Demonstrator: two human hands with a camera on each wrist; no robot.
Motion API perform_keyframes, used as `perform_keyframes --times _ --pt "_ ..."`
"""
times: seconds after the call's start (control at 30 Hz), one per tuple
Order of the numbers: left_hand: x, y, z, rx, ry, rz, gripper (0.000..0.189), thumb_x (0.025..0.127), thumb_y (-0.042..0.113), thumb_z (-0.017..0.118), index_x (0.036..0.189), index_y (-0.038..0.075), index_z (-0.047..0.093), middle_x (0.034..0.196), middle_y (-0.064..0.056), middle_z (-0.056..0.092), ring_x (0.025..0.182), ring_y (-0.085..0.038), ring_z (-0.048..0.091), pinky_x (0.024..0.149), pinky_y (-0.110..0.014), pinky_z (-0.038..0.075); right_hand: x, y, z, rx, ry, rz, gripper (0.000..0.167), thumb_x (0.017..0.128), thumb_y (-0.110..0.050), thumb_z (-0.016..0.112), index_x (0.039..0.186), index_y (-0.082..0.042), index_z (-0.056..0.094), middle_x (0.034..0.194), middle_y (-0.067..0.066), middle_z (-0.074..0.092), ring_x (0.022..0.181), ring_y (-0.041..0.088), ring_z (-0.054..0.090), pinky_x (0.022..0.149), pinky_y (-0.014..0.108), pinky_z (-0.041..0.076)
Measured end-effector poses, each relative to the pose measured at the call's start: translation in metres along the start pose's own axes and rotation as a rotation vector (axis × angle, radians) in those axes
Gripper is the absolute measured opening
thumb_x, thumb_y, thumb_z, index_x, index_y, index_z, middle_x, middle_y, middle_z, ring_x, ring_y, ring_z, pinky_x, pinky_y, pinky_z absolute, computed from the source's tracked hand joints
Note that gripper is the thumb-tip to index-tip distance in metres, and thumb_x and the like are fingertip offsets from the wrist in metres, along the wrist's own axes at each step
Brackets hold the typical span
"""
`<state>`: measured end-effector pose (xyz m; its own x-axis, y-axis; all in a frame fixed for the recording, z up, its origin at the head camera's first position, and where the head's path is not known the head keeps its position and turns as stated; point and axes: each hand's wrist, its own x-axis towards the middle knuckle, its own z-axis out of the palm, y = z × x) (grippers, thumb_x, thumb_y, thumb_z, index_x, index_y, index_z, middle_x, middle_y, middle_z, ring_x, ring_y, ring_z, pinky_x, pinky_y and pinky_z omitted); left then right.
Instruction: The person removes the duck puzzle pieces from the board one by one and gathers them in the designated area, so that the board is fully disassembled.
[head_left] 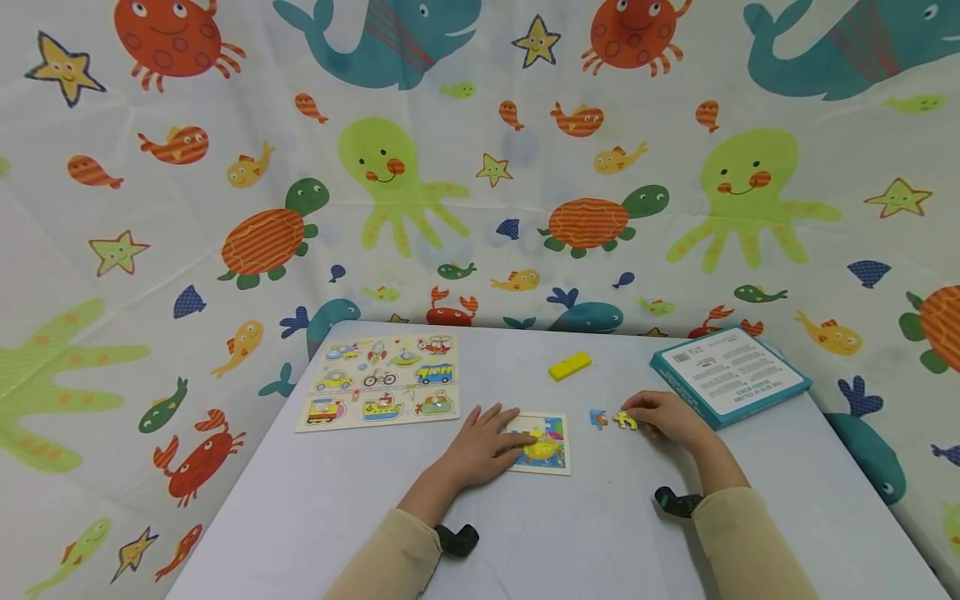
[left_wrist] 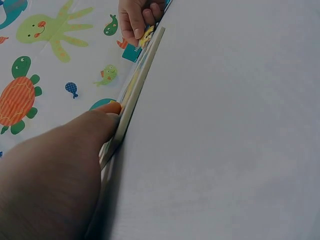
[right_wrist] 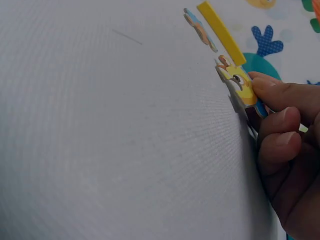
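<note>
My left hand (head_left: 483, 446) rests on a small framed jigsaw puzzle (head_left: 557, 457), its fingers spread over the board's left part. In the left wrist view the thumb (left_wrist: 102, 122) lies against the board's edge (left_wrist: 137, 90). A yellow picture shows on the puzzle beside the fingers. With thumb and fingers, my right hand (head_left: 670, 417) pinches a yellow puzzle piece (right_wrist: 241, 85) with a printed eye, tilted just at the tabletop. Left of it lies a blue and orange puzzle piece (head_left: 597, 418), apart from the board.
A larger board with vehicle pictures (head_left: 393, 379) lies at the back left. Toward the back sits a yellow block (head_left: 570, 367). A teal box (head_left: 731, 375) lies beyond my right hand. Behind the white table (head_left: 555, 542) hangs a sea-animal cloth (head_left: 450, 208).
</note>
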<state>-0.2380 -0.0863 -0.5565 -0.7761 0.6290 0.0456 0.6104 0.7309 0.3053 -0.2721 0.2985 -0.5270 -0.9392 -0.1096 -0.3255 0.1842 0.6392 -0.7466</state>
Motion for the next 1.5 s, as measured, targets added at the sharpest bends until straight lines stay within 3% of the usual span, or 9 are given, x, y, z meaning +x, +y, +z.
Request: perform_keyframes --times 0.77,1.0,1.23,1.5 --pt "0.001 0.002 0.001 -0.014 -0.003 -0.003 0.036 0.103 0.050 0.042 0.138 0.057 0.046 0.163 0.007 0.027 0.154 -0.027 0.017 0.124 -0.058 0.009 0.000 0.004 0.004 -0.033 0.070 0.046 0.032 0.097 -0.037 0.060 0.120 -0.014 0.064 0.074 0.003 0.057 0.066 0.020 0.055 0.061 0.029 0.044" --pt "0.001 0.002 0.000 -0.011 -0.006 -0.008 0.036 0.103 0.049 0.043 0.138 0.057 0.046 0.163 0.007 0.028 0.154 -0.027 0.017 0.124 -0.059 0.010 -0.003 -0.012 0.004 -0.044 0.062 0.014 0.035 0.098 -0.038 0.060 0.123 -0.014 0.062 0.087 0.006 0.061 0.077 0.020 0.055 0.066 0.029 0.045" --pt "0.001 0.001 0.000 0.006 -0.006 -0.011 0.037 0.103 0.048 0.043 0.138 0.057 0.046 0.163 0.007 0.028 0.154 -0.027 0.018 0.124 -0.058 0.010 -0.001 -0.031 0.011 -0.051 0.059 -0.058 0.033 0.098 -0.033 0.060 0.123 -0.013 0.064 0.115 0.009 0.062 0.089 0.022 0.056 0.072 0.028 0.048" --pt "0.001 0.002 -0.001 -0.005 -0.010 -0.014 0.036 0.103 0.048 0.044 0.138 0.057 0.047 0.163 0.006 0.029 0.154 -0.027 0.018 0.124 -0.058 0.010 0.007 -0.049 0.030 0.023 0.000 -0.079 0.030 0.097 -0.030 0.063 0.121 -0.013 0.064 0.107 0.011 0.063 0.079 0.023 0.059 0.068 0.028 0.051"
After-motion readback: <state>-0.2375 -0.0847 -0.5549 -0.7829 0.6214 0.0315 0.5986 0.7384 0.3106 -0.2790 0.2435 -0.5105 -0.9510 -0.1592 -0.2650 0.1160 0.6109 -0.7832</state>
